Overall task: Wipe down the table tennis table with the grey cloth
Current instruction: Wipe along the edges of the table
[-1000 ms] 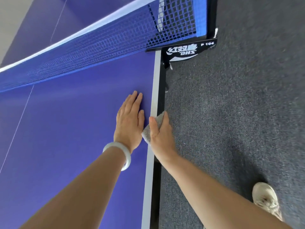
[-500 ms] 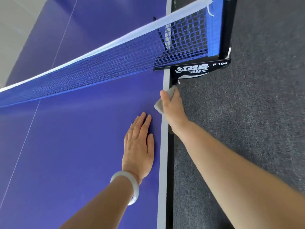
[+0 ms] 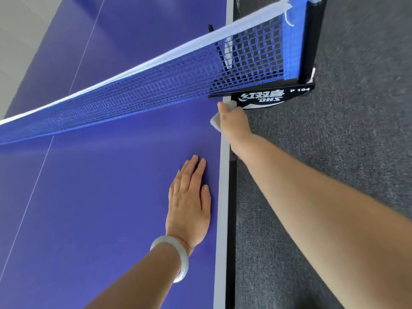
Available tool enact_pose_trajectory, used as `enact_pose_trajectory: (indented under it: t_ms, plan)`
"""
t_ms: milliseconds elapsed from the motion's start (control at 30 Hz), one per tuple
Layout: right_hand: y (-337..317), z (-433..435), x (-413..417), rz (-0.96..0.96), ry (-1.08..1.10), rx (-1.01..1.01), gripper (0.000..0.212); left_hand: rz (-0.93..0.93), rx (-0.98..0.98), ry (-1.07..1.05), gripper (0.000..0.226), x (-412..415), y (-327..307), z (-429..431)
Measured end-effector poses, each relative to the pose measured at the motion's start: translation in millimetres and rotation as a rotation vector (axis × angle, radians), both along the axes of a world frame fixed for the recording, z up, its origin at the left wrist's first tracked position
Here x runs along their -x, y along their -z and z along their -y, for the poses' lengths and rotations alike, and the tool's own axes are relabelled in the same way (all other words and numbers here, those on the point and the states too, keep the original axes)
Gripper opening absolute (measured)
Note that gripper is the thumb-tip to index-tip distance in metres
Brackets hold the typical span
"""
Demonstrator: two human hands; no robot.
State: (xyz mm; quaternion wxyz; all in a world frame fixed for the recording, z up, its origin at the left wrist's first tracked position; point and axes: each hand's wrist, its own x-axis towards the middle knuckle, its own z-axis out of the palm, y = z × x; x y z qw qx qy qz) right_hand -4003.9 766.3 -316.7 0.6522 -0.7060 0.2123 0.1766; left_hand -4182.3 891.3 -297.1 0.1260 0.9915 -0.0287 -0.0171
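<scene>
The blue table tennis table (image 3: 107, 197) fills the left of the view, with a white line along its right edge. My right hand (image 3: 235, 123) grips the grey cloth (image 3: 215, 123) on that edge, right under the black net clamp. Most of the cloth is hidden by the hand; a bit shows by the thumb and by the fingers. My left hand (image 3: 189, 206) lies flat on the blue top, fingers straight, a short way nearer to me. A pale bangle sits on its wrist.
The blue net (image 3: 156, 85) with its white top band crosses the table diagonally. Its black post and clamp (image 3: 267, 97) stick out past the table's right edge. Dark grey carpet (image 3: 334, 152) covers the floor on the right.
My right hand has slid the cloth forward along the table's right edge, from beside my left hand up to the net clamp. My left hand has stayed flat on the table.
</scene>
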Motion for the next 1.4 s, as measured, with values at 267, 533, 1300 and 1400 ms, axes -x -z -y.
enact_pose_trajectory:
  t_ms: [267,533,1300,1400]
  plan:
    - [8.3,-12.7,62.8,0.332,0.024,0.112,0.068,-0.020,-0.029,0.008,0.058,-0.1,-1.1,0.0]
    - [14.0,-14.4,91.8,0.357,0.051,-0.012,0.066,-0.002,-0.015,0.005,0.058,1.2,0.3,-1.5]
    - [29.0,-27.8,169.9,0.150,0.110,-0.145,0.066,-0.013,0.043,0.017,0.052,-1.5,-0.2,-4.1]
    - [22.0,-13.2,90.0,0.039,0.107,-0.186,0.056,-0.004,0.042,0.022,0.052,0.1,-1.1,-3.8]
